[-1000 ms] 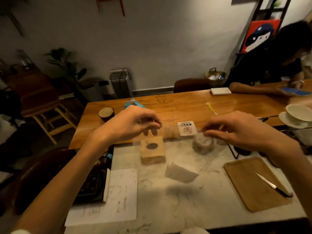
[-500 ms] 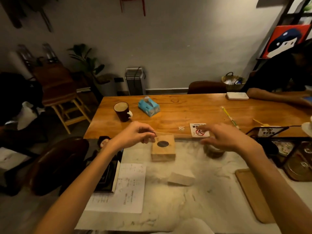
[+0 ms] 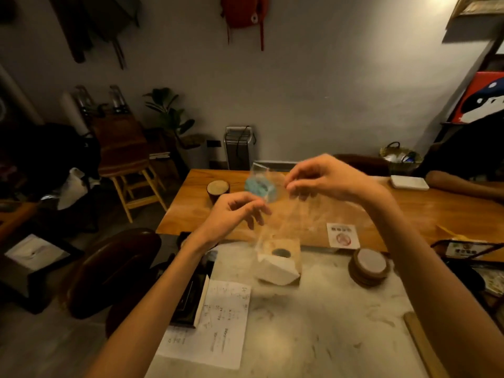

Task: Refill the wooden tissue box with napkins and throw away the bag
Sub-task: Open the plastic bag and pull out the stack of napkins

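Observation:
A clear plastic bag (image 3: pixel 281 214) hangs above the table, empty as far as I can tell. My right hand (image 3: pixel 324 181) pinches it near its top. My left hand (image 3: pixel 234 216) is lower, fingers loosely curled on the bag's left edge. Under the bag stands the wooden tissue box (image 3: pixel 291 248) with a round hole in its top. A white stack of napkins (image 3: pixel 275 272) lies tilted against the box's front, on the marble table (image 3: pixel 313 336).
A stack of round coasters (image 3: pixel 368 266) sits right of the box, a paper sheet (image 3: pixel 218 320) at front left, a wooden tray edge (image 3: pixel 420 347) at right. On the wooden table (image 3: pixel 185 214) behind are a cup (image 3: pixel 218 189), a blue tissue pack (image 3: pixel 257 186), a square sticker (image 3: pixel 342 236). Another person's arm (image 3: pixel 463 184) rests far right.
Both hands have lifted from table height with the bag, which now hangs down instead of being stretched flat between them. The napkin stack now lies against the box's front.

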`<state>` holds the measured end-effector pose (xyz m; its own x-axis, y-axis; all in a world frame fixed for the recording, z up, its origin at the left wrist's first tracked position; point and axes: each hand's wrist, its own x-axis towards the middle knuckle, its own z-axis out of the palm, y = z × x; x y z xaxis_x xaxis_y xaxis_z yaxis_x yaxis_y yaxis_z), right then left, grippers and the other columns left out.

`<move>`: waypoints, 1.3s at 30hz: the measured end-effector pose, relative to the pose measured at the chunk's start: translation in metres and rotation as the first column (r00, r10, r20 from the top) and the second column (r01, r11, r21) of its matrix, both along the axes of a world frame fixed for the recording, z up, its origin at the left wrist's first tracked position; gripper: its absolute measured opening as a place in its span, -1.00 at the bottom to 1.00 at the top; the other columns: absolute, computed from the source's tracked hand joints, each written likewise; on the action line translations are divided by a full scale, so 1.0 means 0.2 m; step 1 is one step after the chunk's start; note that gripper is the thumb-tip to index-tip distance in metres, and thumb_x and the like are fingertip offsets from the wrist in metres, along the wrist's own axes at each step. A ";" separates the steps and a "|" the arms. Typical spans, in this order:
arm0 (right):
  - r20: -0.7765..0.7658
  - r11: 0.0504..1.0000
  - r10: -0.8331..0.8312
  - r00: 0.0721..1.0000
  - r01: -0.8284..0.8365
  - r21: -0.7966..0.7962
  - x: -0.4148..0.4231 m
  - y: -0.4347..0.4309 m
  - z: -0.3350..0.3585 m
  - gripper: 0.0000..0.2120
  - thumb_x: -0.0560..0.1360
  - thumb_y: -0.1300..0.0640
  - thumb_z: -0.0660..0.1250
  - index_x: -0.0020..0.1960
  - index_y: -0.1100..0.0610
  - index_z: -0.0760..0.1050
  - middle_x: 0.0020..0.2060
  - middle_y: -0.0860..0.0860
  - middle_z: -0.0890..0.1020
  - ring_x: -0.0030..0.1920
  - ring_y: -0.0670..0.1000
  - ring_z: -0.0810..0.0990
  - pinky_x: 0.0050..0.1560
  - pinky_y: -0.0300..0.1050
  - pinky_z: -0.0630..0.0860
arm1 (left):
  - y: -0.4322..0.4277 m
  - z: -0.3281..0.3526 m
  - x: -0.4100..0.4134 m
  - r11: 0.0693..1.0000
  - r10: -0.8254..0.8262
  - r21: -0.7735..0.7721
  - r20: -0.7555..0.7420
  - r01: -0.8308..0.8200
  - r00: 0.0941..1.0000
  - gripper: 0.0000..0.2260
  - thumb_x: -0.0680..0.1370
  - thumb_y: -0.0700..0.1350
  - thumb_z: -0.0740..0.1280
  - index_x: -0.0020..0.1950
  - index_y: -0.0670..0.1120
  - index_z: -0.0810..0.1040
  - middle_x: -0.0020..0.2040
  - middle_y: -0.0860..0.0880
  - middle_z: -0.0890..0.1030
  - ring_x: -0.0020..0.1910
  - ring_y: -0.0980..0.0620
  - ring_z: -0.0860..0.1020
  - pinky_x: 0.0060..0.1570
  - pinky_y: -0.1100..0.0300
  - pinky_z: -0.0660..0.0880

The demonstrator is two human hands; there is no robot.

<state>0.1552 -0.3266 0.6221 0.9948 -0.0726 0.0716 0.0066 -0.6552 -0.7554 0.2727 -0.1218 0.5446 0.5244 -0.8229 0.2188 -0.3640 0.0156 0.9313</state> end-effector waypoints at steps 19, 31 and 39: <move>0.754 0.618 0.239 0.612 0.503 -0.605 0.27 0.12 0.37 -0.74 0.56 -0.12 0.29 0.02 0.01 0.65 -0.12 -0.03 0.71 -0.20 -0.01 0.66 -0.32 -0.17 0.54 | -0.10 0.67 0.14 0.984 -0.016 -0.173 0.183 0.049 0.983 -0.81 0.65 -0.23 0.17 0.10 -0.07 0.56 -0.16 0.10 0.69 -0.22 0.07 0.65 -0.23 0.28 0.57; -0.072 0.882 -0.471 0.879 0.469 -0.046 0.28 0.07 0.53 -0.06 0.37 -0.59 -0.15 0.00 0.17 0.61 -0.12 0.18 0.71 -0.11 0.19 0.70 0.00 0.08 0.64 | -0.20 0.62 -0.04 0.917 0.397 -0.205 0.545 -0.341 0.738 -0.74 0.58 -0.27 0.23 0.19 -0.07 0.61 -0.11 0.05 0.69 -0.33 0.13 0.60 -0.20 0.28 0.59; -0.258 0.967 -0.091 0.962 0.024 -0.254 0.34 -0.01 0.66 -0.81 0.58 0.15 0.30 0.14 0.09 0.63 -0.06 0.05 0.71 -0.11 0.01 0.70 -0.17 -0.16 0.66 | -0.32 0.65 -0.28 0.925 0.250 0.019 0.722 -0.379 0.645 -0.56 0.58 0.25 0.18 0.35 0.04 0.41 0.21 0.04 0.54 0.16 0.09 0.51 0.14 0.12 0.52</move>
